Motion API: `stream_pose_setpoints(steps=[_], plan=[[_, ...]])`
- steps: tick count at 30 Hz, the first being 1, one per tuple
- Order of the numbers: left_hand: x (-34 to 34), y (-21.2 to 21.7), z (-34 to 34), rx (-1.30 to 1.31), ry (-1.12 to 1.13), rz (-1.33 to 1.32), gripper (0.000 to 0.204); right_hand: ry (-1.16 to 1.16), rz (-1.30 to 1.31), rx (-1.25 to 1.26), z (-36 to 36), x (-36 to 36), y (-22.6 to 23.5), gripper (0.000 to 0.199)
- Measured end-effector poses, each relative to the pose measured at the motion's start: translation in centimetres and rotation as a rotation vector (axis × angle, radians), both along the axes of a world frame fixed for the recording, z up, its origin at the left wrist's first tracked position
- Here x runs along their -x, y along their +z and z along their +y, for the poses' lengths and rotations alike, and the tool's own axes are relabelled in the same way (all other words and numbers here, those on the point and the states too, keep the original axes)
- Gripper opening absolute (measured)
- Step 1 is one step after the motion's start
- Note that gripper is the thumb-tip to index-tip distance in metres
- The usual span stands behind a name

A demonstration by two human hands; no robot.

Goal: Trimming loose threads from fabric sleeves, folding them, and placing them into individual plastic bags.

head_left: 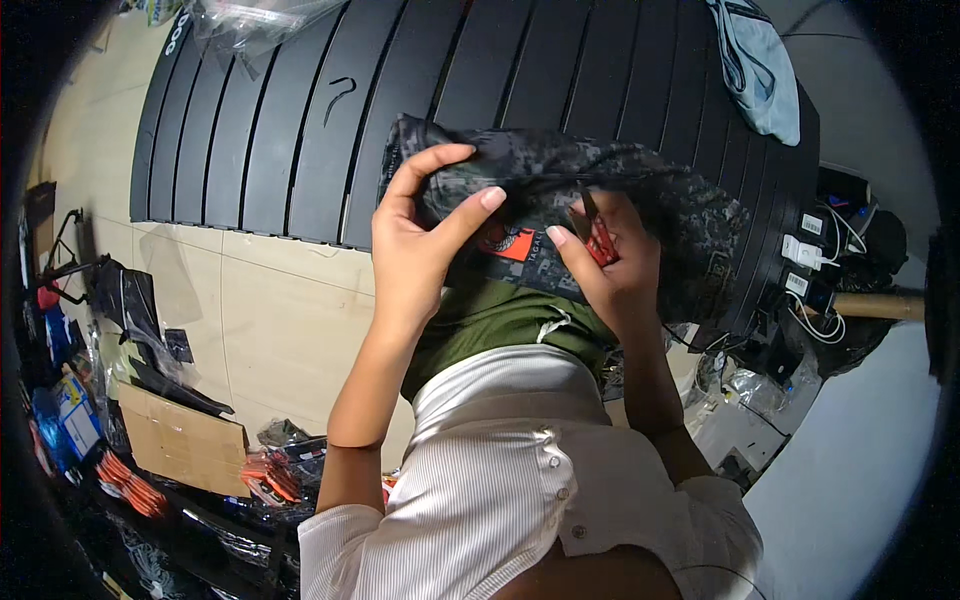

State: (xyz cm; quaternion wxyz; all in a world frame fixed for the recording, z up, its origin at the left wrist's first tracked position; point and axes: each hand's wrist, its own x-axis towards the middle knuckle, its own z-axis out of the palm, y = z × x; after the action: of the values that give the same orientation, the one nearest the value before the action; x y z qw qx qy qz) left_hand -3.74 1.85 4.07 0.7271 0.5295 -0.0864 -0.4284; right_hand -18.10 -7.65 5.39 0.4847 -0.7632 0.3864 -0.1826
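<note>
A dark grey digital-camouflage cloth (pixel 570 155) with a red-orange label (pixel 507 243) lies across the near edge of the black slatted table and over my lap. On its left part is my left hand (pixel 425 215), closed on it, with index finger and thumb on the front and the other fingers hidden. My right hand (pixel 615 265) grips small red-handled thread snips (pixel 601 242) beside the label. Their dark blades point up and away from me, over the cloth. Whether the blades touch the fabric, I cannot tell.
Slats and gaps run along the black table (pixel 320 150). A thin dark strip (pixel 340 95) lies on it, a clear plastic bag (pixel 250 25) at far left, and a folded light-blue cloth (pixel 758 75) at far right. Chargers with white cables (pixel 803 252) sit right; a cardboard piece (pixel 185 438) lies lower left.
</note>
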Motion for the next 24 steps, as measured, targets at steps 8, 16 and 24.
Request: stream_pose_setpoints(steps=[8,16,24], plan=[[-7.2,-3.1,3.7,-0.336,0.4,-0.747,0.019,-0.069,0.061,0.062,-1.8,1.6,-0.3,0.015],[-3.4,-1.5,0.6,-0.317,0.258,-1.421,0.05,-0.228,0.12,0.253,-4.7,6.4,-2.0,0.017],[-2.7,-4.4,0.6,-0.675,-0.342,-1.666,0.045,-0.286,0.335,0.258,-5.4,8.3,-4.0,0.026]])
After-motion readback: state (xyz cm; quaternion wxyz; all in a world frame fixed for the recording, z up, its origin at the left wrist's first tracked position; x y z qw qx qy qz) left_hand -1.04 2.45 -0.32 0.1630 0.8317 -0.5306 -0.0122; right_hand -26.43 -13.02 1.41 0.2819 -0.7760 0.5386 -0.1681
